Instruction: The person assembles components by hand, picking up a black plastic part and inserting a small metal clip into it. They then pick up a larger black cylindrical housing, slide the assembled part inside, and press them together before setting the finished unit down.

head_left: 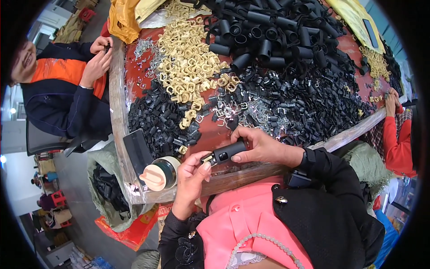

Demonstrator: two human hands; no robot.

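A black plastic tube (231,151) with a small cut-out in its side lies across both hands above the table's near edge. My right hand (260,145) is closed round its right end, thumb below and fingers above. At the left end, my left hand (193,172) pinches a small black part (208,158) with a beige piece at it, touching the tube. Whether that part is seated in the tube, I cannot tell. Just left of my left hand stands a dark jar (166,174) with a pale pink lid. A black phone-like slab (137,149) lies behind it.
The red tabletop (212,136) bears heaps of beige rings (186,62), black tubes (268,33), small black parts (309,103) and metal clips (246,112). A person (67,85) works at the left, another (398,130) at the right. A sack (105,179) of black parts stands lower left.
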